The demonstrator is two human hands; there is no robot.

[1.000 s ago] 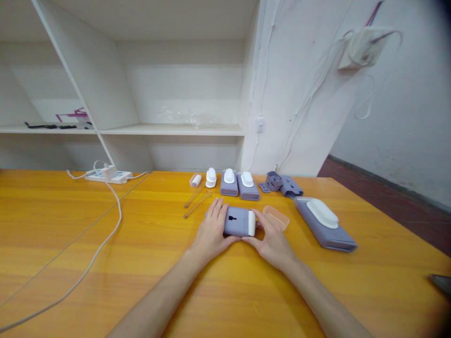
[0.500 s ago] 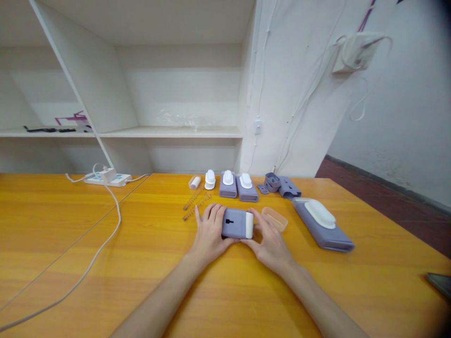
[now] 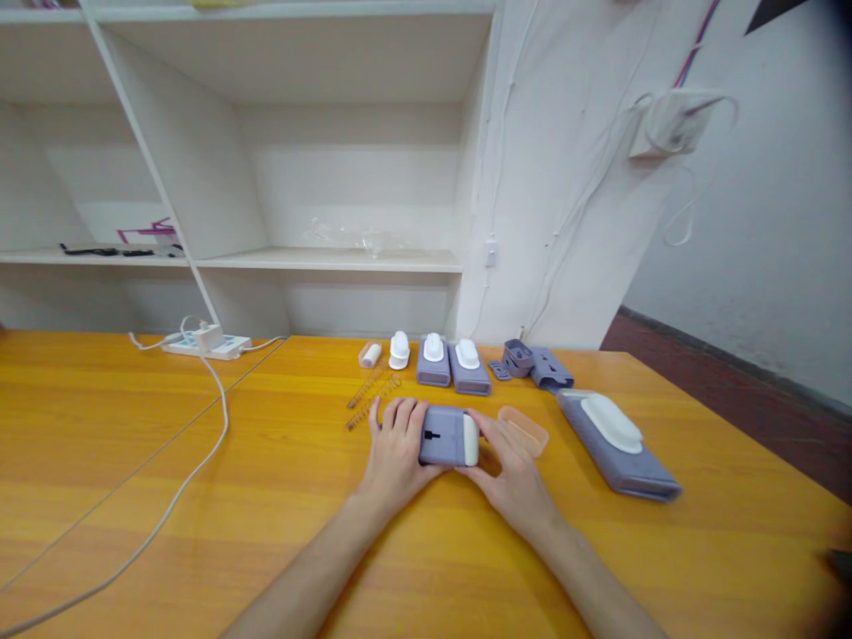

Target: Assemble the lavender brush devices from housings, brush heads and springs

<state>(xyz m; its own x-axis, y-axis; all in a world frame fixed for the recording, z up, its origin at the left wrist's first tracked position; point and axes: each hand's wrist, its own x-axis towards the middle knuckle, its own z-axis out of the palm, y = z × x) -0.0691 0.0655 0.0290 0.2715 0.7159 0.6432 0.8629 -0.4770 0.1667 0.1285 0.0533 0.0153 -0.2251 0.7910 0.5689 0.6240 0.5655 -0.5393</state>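
A purple-grey plastic case [image 3: 442, 424] with a black slot-like mark and a white end piece [image 3: 470, 440] is held just over the table in front of me. My left hand [image 3: 398, 445] wraps round its left end, with fingers over the top and the thumb along the near side. Between thumb and fingers, my right hand [image 3: 509, 466] grips the right end by the white piece. Just right of that hand lies a translucent peach-coloured tray [image 3: 525, 432]. Behind my left hand are two thin coil springs [image 3: 374, 401].
Farther back stand two purple cases with white tops [image 3: 433, 362], a white domed part [image 3: 399, 351] and loose purple parts [image 3: 517, 357]. A larger purple case [image 3: 619, 453] lies right. A power strip [image 3: 208, 343] with a white cable [image 3: 219, 444] occupies the left, before white shelves [image 3: 333, 259].
The whole view has tipped upward slightly, so the table and hands sit lower in it. Both hands keep their hold on the case, with little visible difference in grip.
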